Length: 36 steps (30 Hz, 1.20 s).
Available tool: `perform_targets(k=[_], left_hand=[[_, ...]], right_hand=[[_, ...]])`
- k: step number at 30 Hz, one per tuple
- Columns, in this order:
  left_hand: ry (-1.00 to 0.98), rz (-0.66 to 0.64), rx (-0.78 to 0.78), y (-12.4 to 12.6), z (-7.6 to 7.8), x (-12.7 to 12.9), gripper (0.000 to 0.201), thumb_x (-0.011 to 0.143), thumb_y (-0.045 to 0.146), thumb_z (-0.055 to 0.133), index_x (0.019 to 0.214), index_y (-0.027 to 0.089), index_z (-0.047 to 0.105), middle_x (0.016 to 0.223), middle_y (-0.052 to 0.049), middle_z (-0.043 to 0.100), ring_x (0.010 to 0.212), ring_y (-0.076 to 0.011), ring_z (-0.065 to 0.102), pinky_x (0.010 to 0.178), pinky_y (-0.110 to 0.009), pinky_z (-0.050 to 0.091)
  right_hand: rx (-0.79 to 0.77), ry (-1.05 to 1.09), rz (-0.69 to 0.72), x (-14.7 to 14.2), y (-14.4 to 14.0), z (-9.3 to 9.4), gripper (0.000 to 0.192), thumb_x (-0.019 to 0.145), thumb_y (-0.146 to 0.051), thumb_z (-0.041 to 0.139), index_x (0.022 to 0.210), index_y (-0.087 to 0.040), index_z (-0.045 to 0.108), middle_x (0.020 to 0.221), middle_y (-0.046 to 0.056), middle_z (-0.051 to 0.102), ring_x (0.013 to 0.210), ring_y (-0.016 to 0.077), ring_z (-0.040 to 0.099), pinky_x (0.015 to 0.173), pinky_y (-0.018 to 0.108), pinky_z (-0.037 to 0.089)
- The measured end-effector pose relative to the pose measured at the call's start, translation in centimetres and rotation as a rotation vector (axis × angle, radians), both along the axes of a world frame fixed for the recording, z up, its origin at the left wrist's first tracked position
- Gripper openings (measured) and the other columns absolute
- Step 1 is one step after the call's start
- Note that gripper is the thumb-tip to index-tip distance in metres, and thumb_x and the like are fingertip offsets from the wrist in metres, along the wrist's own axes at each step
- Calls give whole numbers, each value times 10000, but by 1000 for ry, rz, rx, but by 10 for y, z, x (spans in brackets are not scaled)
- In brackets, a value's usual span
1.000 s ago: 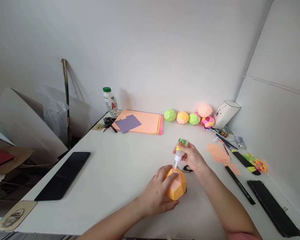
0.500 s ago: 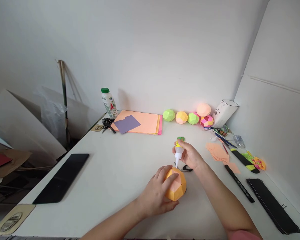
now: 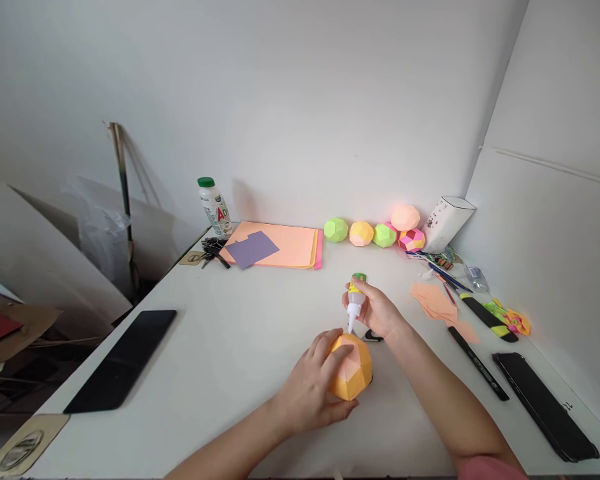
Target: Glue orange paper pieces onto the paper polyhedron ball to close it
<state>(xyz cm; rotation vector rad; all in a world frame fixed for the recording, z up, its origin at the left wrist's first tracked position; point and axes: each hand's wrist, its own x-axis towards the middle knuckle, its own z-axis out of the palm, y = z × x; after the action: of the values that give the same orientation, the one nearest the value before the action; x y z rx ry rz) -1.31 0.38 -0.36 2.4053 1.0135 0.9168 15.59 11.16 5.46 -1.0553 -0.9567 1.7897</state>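
Observation:
An orange and peach faceted paper ball (image 3: 356, 375) is gripped from its left side by my left hand (image 3: 313, 383), fingers over the top and thumb below. My right hand (image 3: 379, 312) is closed around a small glue bottle (image 3: 356, 298) with a green and yellow label. The bottle is tipped down, and its white nozzle meets or nearly meets the ball's top edge; I cannot tell if they touch. Behind the ball, partly hidden, lies a small black object, perhaps scissors handles (image 3: 373, 336).
Several paper balls (image 3: 361, 233) line the wall beside a white box (image 3: 447, 223). Peach paper pieces (image 3: 433, 300), a cutter knife (image 3: 487, 317), a black marker (image 3: 477, 363) and a black case (image 3: 545, 405) lie right. Coloured sheets (image 3: 295, 243), a white bottle (image 3: 215, 208) and a black tablet (image 3: 123, 360) are left.
The glue bottle's nozzle has shifted slightly left along the ball's top edge. My left hand keeps its hold on the ball, and the camera view has moved a little.

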Motion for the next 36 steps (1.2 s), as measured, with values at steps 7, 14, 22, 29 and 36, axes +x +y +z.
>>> perform_targets(k=[7, 14, 22, 29, 36], left_hand=[[-10, -13, 4, 0, 0, 0, 762, 676, 236, 729, 1298, 223, 288, 1389, -194, 333, 1236, -355, 418, 946, -537, 470], [-11, -10, 21, 0, -1, -2, 755, 691, 268, 720, 1311, 231, 291, 1388, -191, 345, 1231, -353, 432, 936, -524, 474], [-3, -6, 4, 0, -3, 0, 765, 671, 265, 728, 1302, 226, 297, 1384, -187, 343, 1213, -350, 438, 924, -513, 483], [9, -10, 6, 0, -2, 0, 755, 690, 296, 716, 1311, 227, 292, 1382, -186, 347, 1213, -357, 436, 928, -527, 479], [16, -21, 11, 1, 0, 0, 770, 694, 318, 706, 1320, 247, 265, 1360, -177, 364, 1201, -360, 450, 918, -532, 478]], right_hand=[[178, -116, -50, 1, -11, 12, 295, 779, -458, 703, 834, -196, 576, 653, 14, 651, 604, 137, 523, 503, 233, 347], [377, -267, 8, -4, -23, 22, 304, 788, -465, 693, 869, -202, 565, 684, 4, 639, 610, 141, 528, 521, 255, 421], [409, -277, 40, -5, -26, 22, 292, 799, -449, 688, 900, -212, 550, 713, -3, 637, 614, 138, 548, 521, 253, 431], [420, -280, 68, -6, -26, 22, 291, 796, -447, 688, 904, -213, 553, 724, -3, 631, 636, 144, 560, 538, 262, 433], [433, -284, 73, -7, -26, 21, 294, 795, -443, 684, 904, -207, 547, 722, 2, 626, 648, 148, 562, 541, 265, 441]])
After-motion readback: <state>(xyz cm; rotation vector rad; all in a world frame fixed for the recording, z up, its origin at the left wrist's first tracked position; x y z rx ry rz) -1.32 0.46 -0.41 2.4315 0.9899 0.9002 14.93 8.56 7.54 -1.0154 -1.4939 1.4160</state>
